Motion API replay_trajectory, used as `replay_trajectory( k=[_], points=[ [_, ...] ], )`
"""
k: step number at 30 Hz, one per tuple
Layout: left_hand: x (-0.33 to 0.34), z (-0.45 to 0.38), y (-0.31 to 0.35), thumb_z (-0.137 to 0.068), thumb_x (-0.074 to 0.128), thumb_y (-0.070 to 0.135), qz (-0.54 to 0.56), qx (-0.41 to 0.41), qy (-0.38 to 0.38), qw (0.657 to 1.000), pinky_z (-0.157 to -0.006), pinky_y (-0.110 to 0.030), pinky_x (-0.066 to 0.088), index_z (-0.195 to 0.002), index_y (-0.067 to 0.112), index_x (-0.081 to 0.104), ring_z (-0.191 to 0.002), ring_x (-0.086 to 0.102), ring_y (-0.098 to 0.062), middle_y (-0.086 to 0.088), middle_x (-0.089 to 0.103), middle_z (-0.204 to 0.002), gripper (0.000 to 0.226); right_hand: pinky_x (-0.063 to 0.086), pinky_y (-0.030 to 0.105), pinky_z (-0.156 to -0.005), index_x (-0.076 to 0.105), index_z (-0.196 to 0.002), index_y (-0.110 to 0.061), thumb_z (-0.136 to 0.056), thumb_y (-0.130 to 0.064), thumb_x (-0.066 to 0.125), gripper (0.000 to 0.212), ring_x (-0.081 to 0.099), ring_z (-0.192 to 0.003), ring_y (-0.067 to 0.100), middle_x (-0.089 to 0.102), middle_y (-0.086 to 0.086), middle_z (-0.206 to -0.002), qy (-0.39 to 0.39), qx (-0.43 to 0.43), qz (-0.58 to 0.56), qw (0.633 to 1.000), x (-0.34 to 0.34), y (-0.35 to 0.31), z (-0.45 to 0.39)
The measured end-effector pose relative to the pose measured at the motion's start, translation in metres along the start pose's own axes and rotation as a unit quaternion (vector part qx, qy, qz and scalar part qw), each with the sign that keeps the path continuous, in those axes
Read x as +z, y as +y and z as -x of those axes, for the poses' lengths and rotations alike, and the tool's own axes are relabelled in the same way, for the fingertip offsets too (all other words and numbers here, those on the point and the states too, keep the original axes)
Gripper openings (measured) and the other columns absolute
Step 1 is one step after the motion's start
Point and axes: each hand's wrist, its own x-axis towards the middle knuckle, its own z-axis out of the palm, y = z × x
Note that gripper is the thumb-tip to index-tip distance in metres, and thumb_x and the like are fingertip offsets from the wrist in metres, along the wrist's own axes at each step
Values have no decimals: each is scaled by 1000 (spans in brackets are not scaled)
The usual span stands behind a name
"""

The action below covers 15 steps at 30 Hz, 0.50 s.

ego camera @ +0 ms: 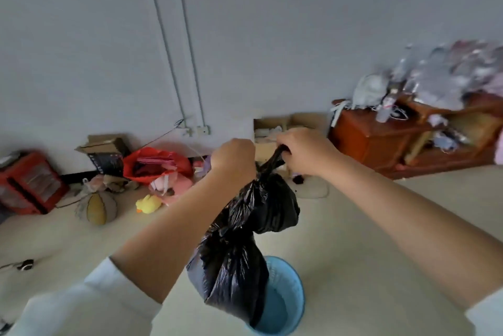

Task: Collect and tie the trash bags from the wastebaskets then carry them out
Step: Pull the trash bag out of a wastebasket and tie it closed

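Both hands hold the black trash bag (245, 243) up by its gathered neck, left hand (234, 161) and right hand (304, 152) each in a closed grip, above the blue wastebasket (285, 297).

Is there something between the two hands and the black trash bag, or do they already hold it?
Nothing visible stands between. The left hand and the right hand both grip the gathered top of the black trash bag, which hangs above the blue wastebasket.
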Motion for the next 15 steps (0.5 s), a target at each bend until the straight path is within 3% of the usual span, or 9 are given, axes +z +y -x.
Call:
replay_trajectory(
  k=[3, 6, 8, 11, 15],
  points=[
    [-12, -4, 81, -82, 47, -2, -3, 99, 10, 995, -78, -34, 51, -116, 9, 59, -106, 60, -30, -12, 62, -115, 38, 35, 29, -63, 58, -86, -6, -85, -7, 44, 14, 53, -83, 24, 63, 12, -97, 32, 86, 30, 995, -50, 58, 63],
    [-10, 8, 170, -84, 45, 0, 8, 209, 6, 978, -84, -34, 51, -114, 10, 62, -106, 61, -28, -9, 64, -118, 36, 41, 31, -65, 57, -82, -10, -83, -6, 45, 13, 56, -86, 26, 61, 9, -92, 52, 176, 41, 982, -91, 113, 147],
    [-6, 25, 231, -84, 44, 0, 18, 266, -5, 964, -83, -29, 49, -110, 11, 64, -109, 59, -27, -8, 64, -119, 34, 46, 34, -73, 62, -92, -7, -83, -6, 46, 18, 57, -93, 26, 63, 10, -98, 74, 231, 45, 969, -115, 145, 212],
    [-2, 52, 327, -84, 46, -1, 30, 343, -27, 938, -92, -38, 51, -111, 6, 64, -108, 59, -30, -12, 64, -116, 33, 46, 34, -76, 63, -98, -3, -83, -5, 47, 22, 57, -93, 28, 63, 14, -102, 92, 318, 55, 942, -146, 186, 307],
    [7, 94, 463, -85, 47, 1, 6, 425, -36, 904, -93, -39, 50, -113, 6, 63, -110, 57, -31, -13, 62, -118, 32, 43, 32, -81, 63, -103, -2, -85, -3, 46, 24, 56, -99, 29, 63, 14, -107, 60, 422, 66, 902, -178, 250, 428]
  ],
)
